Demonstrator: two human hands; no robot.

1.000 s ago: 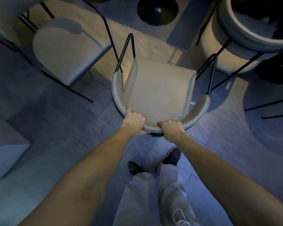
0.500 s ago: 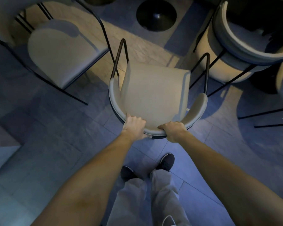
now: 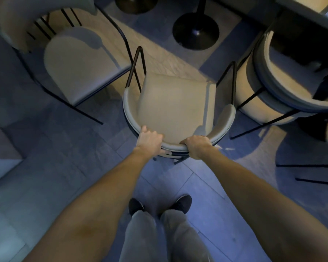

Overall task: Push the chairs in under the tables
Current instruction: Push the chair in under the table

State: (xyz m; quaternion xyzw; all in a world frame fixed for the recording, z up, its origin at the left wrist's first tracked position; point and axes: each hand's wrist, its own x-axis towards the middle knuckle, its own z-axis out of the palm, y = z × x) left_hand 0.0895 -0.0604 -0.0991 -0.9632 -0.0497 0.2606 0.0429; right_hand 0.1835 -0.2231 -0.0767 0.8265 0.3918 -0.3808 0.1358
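Left hand (image 3: 149,139): knuckles up, fingers curled over a curved rim, thumb tucked beneath it.
Right hand (image 3: 197,146): closed in a fist-like grip on the same rim, back of the hand facing up.
Arms: both bare, stretched forward and down, nearly straight, converging toward the hands.
Wrists: roughly level, close together but not touching.
Legs: light trousers, two dark shoes side by side.

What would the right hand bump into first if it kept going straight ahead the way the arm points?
The right hand already grips the curved backrest of the chair. Straight on, it would probably cross that chair's seat towards the round table base; depth is unclear.
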